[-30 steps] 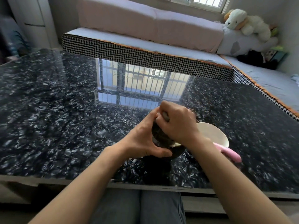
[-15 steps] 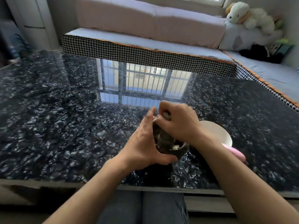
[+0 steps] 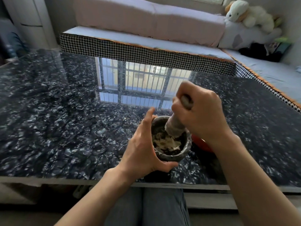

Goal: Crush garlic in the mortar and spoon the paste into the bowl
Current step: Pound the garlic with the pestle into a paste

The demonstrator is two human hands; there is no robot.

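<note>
A dark stone mortar (image 3: 185, 150) stands near the front edge of the black marbled table (image 3: 65, 128). Pale crushed garlic (image 3: 166, 142) lies inside it. My left hand (image 3: 141, 147) grips the mortar's left side, thumb curled under its near wall. My right hand (image 3: 200, 113) grips a grey stone pestle (image 3: 175, 125), raised and tilted, its smeared tip just above the paste. A small strip of the bowl (image 3: 202, 144), orange-red on the outside, shows behind my right wrist; the rest is hidden.
The table's front edge (image 3: 97, 181) runs just below the mortar, with my knees under it. A houndstooth-edged bench (image 3: 146, 51) with cushions lines the far and right sides. A plush toy (image 3: 249, 15) sits at the back right.
My right hand has lifted the pestle up and to the right, uncovering the crushed garlic. The view has dipped and my right arm now hides most of the bowl and the pink handle.
</note>
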